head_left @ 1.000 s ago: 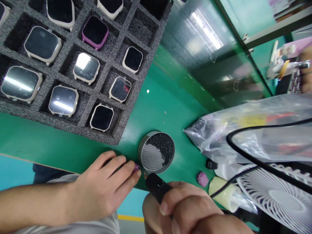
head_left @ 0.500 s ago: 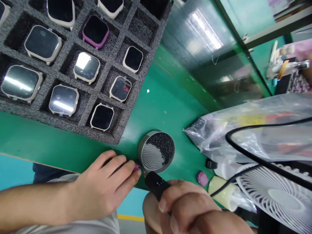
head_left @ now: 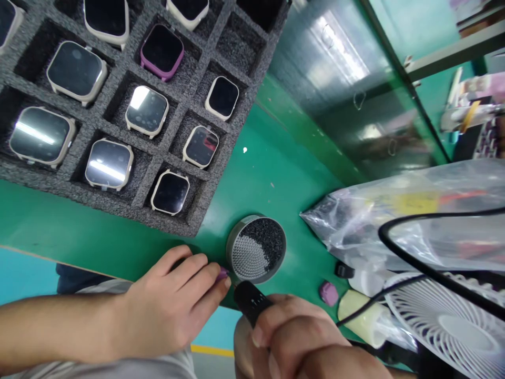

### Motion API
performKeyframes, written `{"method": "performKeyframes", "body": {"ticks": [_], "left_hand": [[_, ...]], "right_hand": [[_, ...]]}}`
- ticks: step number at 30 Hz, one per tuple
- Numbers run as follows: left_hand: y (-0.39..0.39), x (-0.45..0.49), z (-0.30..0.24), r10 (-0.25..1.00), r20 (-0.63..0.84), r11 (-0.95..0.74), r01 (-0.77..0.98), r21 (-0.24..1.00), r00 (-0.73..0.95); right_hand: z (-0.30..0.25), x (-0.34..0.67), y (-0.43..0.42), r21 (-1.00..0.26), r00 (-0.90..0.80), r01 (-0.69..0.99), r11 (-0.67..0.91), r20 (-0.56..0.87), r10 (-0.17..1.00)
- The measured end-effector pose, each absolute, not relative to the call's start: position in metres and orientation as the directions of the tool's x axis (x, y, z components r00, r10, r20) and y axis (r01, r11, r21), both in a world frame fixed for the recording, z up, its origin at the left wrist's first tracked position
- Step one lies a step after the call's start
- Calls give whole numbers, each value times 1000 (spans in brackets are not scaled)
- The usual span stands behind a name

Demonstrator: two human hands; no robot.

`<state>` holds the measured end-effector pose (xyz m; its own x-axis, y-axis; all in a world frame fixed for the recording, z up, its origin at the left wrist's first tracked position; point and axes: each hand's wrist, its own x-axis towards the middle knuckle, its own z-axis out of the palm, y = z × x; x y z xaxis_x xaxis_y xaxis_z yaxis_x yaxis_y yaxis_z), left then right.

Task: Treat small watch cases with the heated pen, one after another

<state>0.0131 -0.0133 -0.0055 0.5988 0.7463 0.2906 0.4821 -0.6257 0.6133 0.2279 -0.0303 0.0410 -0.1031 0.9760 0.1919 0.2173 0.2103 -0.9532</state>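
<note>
My left hand (head_left: 173, 305) lies on the near edge of the green bench, fingers closed over a small purple watch body (head_left: 222, 272) whose corner shows past the fingertips. My right hand (head_left: 300, 342) grips a black electric screwdriver (head_left: 252, 302); its tip points at the purple piece. A round metal dish (head_left: 256, 247) with tiny dark screws stands just beyond the tool. At the upper left a grey foam tray (head_left: 232, 131) holds several smartwatch bodies in its cells, most beige, one purple (head_left: 161, 51).
A clear plastic bag (head_left: 394, 221) with parts lies at the right, a black cable (head_left: 426, 268) looped over it. A white desk fan (head_left: 457, 321) stands at the lower right. A small purple part (head_left: 327, 292) and a pale cylinder (head_left: 363, 316) lie near the fan.
The view has shifted slightly, and my right hand has drawn the screwdriver a little closer to the purple piece. My left hand has stayed in place.
</note>
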Motion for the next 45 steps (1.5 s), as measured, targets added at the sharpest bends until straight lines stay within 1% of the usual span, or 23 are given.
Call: {"method": "performKeyframes", "body": {"ticks": [2, 4, 9, 11, 14, 16, 18, 21, 23, 27, 31, 36, 39, 42, 45], "left_hand": [[-13, 14, -5, 751, 291, -620, 481, 620, 593], [-12, 14, -4, 754, 289, -617, 483, 622, 590], [-10, 15, -3, 755, 280, -610, 478, 633, 593], [-9, 15, -2, 755, 290, -612, 472, 635, 588], [-9, 15, -2, 752, 302, -625, 488, 609, 586], [-10, 13, -2, 738, 285, -639, 499, 585, 612], [-9, 10, -1, 710, 256, -657, 487, 576, 656], [-8, 7, 1, 683, 214, -654, 454, 605, 698], [-7, 7, 1, 701, 213, -633, 456, 626, 681], [-9, 10, 1, 753, 248, -602, 485, 634, 609], [-10, 12, 2, 757, 239, -596, 491, 635, 609], [-11, 13, 0, 759, 241, -608, 525, 595, 605], [-12, 13, -3, 740, 262, -632, 506, 587, 620], [-12, 12, -4, 723, 267, -642, 479, 599, 637], [-11, 11, -3, 721, 273, -645, 471, 602, 637]], "right_hand": [[43, 225, -23, -940, -110, 309, 145, 116, 987], [44, 226, -14, -934, -100, 341, 106, 76, 992], [43, 231, -11, -944, -53, 308, 121, 110, 992], [40, 233, -17, -943, -45, 289, 165, 159, 986], [39, 235, -23, -927, -15, 201, 316, 320, 947], [42, 235, -22, -900, 52, 136, 415, 424, 904], [48, 231, -17, -874, 169, 125, 470, 485, 858], [59, 219, -8, -898, 262, 142, 417, 440, 859], [64, 210, -4, -915, 289, 142, 377, 403, 869], [63, 199, 0, -915, 325, 142, 377, 403, 855], [57, 199, 0, -906, 361, 135, 401, 421, 832], [63, 205, -3, -944, 283, 139, 300, 328, 901], [65, 215, -8, -947, 272, 119, 300, 321, 907], [62, 229, -17, -948, 167, 115, 298, 314, 935], [53, 235, -27, -925, 126, 89, 369, 378, 917]]}}
